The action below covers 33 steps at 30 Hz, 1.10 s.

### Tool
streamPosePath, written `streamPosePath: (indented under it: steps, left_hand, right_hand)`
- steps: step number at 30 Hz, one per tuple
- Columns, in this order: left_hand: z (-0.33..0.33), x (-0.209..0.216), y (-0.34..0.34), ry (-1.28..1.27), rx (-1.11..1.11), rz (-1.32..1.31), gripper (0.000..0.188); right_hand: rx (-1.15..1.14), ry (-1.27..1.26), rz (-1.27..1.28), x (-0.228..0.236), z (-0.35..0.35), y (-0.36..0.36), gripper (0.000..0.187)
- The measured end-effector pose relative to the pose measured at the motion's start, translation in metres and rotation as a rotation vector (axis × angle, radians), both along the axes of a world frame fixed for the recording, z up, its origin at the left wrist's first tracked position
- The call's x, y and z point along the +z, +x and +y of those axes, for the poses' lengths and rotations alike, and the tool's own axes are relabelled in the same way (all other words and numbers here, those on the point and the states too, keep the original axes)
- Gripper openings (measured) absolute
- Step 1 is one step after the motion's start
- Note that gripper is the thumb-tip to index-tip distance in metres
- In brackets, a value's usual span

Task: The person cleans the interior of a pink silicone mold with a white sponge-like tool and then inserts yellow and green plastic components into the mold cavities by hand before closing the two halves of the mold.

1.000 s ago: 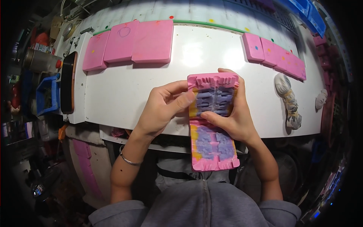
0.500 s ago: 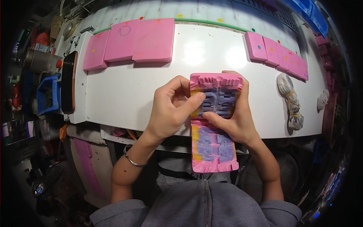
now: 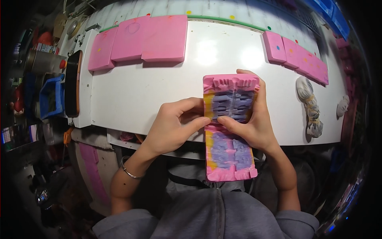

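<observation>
Between my two hands is an unfolded pink silicone mold (image 3: 230, 83) with two halves, one above the other. Greyish-purple shapes fill the cavities of both halves, and yellow runs down the left edge. My right hand (image 3: 254, 123) wraps the right side of the upper half, its thumb pressed on the lower part of that half. At the left edge, my left hand (image 3: 179, 125) pinches the mold, with the thumb at the rim near the fold and the other fingers partly hidden behind. The lower half hangs down in front of my jacket.
Large pink blocks (image 3: 165, 40) line the back left of the white table (image 3: 139, 89), and smaller pink blocks (image 3: 274, 47) stand at the back right. A tied cloth bundle (image 3: 309, 105) lies at the right. On the left are a dark phone-like slab (image 3: 73, 85) and a blue bin (image 3: 51, 97).
My left thumb has slid down and left, off the purple shapes to the mold's edge near the fold. The mold and right hand have shifted slightly to the right.
</observation>
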<state>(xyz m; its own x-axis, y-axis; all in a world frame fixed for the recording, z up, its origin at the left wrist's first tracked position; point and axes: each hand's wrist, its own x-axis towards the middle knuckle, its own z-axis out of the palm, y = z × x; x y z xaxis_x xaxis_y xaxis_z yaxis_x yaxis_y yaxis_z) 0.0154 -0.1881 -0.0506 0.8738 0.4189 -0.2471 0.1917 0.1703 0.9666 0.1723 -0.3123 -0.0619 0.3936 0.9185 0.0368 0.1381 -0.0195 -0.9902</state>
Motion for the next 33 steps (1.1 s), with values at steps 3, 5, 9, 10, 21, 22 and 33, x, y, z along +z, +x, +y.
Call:
streamPosePath:
  steps: [3, 5, 9, 10, 21, 22, 33]
  left_hand:
    - [-0.005, -0.005, 0.002, 0.131, 0.033, -0.038, 0.028]
    - [-0.008, -0.004, 0.001, 0.149, 0.043, -0.033, 0.028]
    - [-0.008, -0.007, 0.005, 0.144, 0.050, -0.070, 0.029]
    - [-0.007, -0.008, 0.005, 0.144, 0.052, -0.073, 0.029]
    - [0.005, -0.012, 0.006, -0.132, 0.048, -0.172, 0.024]
    - [0.004, -0.011, 0.007, -0.143, 0.072, -0.183, 0.023]
    - [-0.008, -0.003, 0.008, -0.085, 0.149, -0.156, 0.023]
  right_hand:
    - [-0.009, -0.005, 0.064, 0.001, 0.002, -0.002, 0.087]
    - [-0.013, -0.013, 0.027, 0.005, 0.002, -0.004, 0.088]
    - [-0.015, -0.066, 0.017, 0.006, 0.003, -0.001, 0.092]
    - [-0.014, -0.067, 0.013, 0.007, 0.003, -0.001, 0.092]
    - [0.023, 0.015, -0.107, 0.005, 0.003, 0.000, 0.086]
    - [0.024, 0.015, -0.106, 0.005, 0.003, 0.000, 0.086]
    - [0.031, 0.065, -0.092, 0.004, 0.004, -0.001, 0.083]
